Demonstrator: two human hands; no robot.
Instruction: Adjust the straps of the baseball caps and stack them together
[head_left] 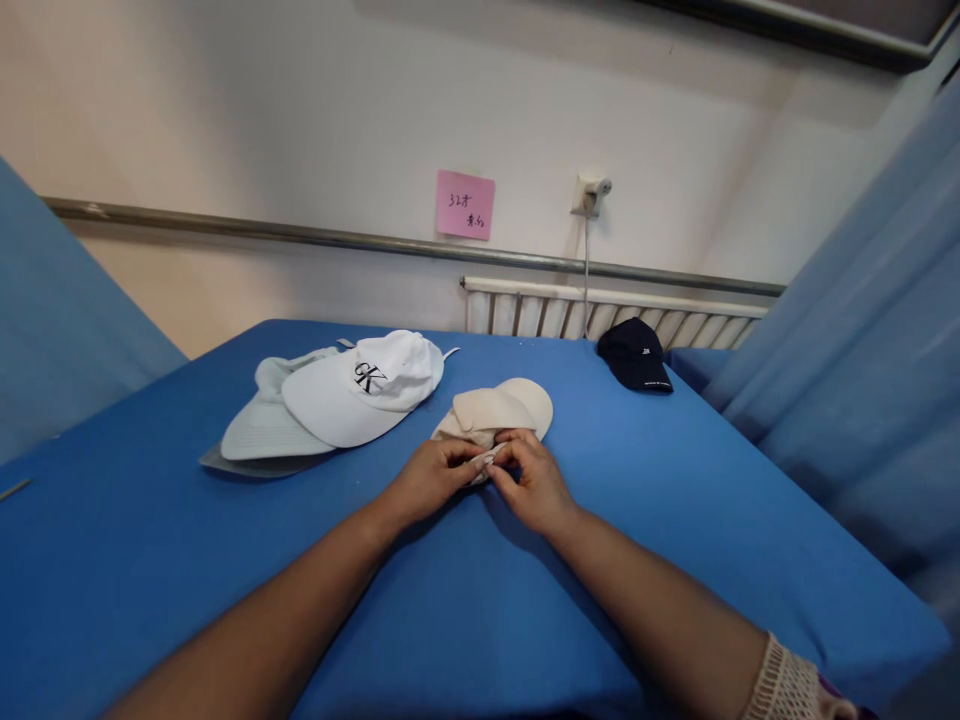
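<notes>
Both hands' fingers (442, 470) (525, 475) pinch the near edge of the beige cap (491, 410), mid-bench (420, 610); its small strap could slip loose if either pinch slackens.

Table (420, 620) under blue cloth, lightly creased toward right near corner; far left, white cap (401, 375), dark letters on front, brim overlapping pale cap (270, 425); grey edge (262, 467) showing beneath pale brim, its owner unclear; beige cap (491, 408) about mid-width, just beside white cap, rounded brim to the far right; black cap (630, 350) well apart, near far right corner, small pale mark on front; thin stick (15, 489) at left, partly out of view.
</notes>
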